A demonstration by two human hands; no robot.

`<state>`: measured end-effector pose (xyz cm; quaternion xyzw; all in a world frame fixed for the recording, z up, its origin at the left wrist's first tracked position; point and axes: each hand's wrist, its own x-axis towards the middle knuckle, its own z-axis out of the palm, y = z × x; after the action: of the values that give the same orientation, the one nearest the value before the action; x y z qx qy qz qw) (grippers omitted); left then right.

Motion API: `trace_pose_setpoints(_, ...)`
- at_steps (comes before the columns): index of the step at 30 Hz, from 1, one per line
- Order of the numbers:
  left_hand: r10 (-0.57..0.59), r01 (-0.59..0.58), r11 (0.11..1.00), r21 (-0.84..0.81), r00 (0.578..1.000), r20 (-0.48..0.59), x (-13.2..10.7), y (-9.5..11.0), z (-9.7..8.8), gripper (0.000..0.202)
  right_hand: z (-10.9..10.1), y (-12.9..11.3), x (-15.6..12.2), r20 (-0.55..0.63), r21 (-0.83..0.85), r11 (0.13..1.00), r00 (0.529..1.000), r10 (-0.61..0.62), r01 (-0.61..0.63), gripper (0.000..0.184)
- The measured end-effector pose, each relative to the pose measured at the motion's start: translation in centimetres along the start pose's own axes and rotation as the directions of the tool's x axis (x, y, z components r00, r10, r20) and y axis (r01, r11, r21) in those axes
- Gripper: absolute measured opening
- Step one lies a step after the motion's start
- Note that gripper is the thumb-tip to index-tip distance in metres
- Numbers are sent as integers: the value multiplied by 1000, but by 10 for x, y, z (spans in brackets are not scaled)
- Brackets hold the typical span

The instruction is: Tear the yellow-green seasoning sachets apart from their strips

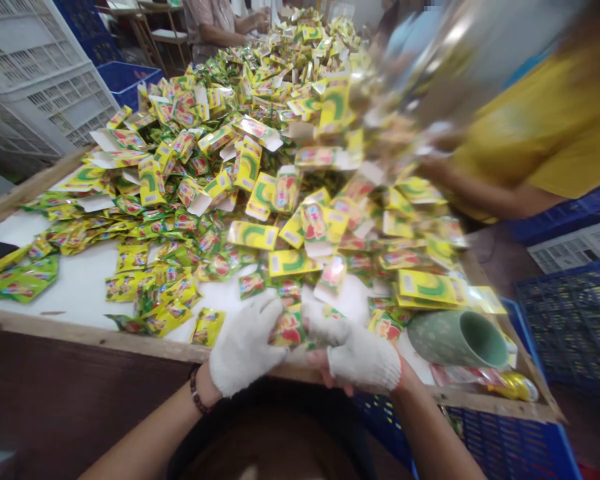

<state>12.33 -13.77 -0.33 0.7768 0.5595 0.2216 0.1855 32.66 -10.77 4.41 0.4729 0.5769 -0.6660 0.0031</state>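
Near the table's front edge, a small green sachet with red fruit printed on it [289, 327] is between my two gloved hands. My left hand [247, 343], in a white knit glove, pinches its left side between thumb and fingers. Bent fingers of my right hand [357, 350], gloved with bare fingertips showing, close at its right edge; their exact grip is partly hidden. Just beyond the hands lie more sachets [253, 285] and a small carton with an open flap [331, 275]. A yellow sachet [209, 327] lies left of my left hand.
A large heap of yellow cartons [253, 235] and sachets covers the table, edged by a wooden rim [105, 340]. A green cup [455, 339] lies sideways at right. Blue crates [570, 313] and white crates [30, 80] flank the table. A person in yellow [525, 127] works at right.
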Motion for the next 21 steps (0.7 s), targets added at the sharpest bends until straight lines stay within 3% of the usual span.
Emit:
trace_pose_setpoints(3,26,-26,997,-69,1000,-5,1,3,-2,39,7,-2,-5,-99,-68,997,995,-27,20,33)
trace_pose_setpoints(5,40,-37,990,-139,999,21,2,8,-5,39,11,-6,-8,-96,-164,985,993,-68,51,20)
trace_pose_setpoints(8,-2,8,981,-192,999,32,3,12,-11,44,9,-8,-6,-39,-191,973,990,-136,126,17)
trace_pose_setpoints(10,-29,53,965,-257,995,97,4,11,-14,38,4,-4,0,-57,-194,955,969,-241,226,15)
trace_pose_setpoints(13,-87,191,853,-486,970,228,6,4,-12,26,-1,6,11,-289,-162,902,855,-432,401,14)
trace_pose_setpoints(15,-168,279,727,-627,958,231,7,-1,-8,25,1,10,19,-488,-62,879,754,-440,473,18)
trace_pose_setpoints(17,-255,321,626,-711,946,202,7,-4,-4,26,9,12,26,-613,49,847,686,-393,529,18)
trace_pose_setpoints(21,-320,354,549,-758,926,200,4,-4,3,30,29,16,41,-610,201,779,698,-375,594,26)
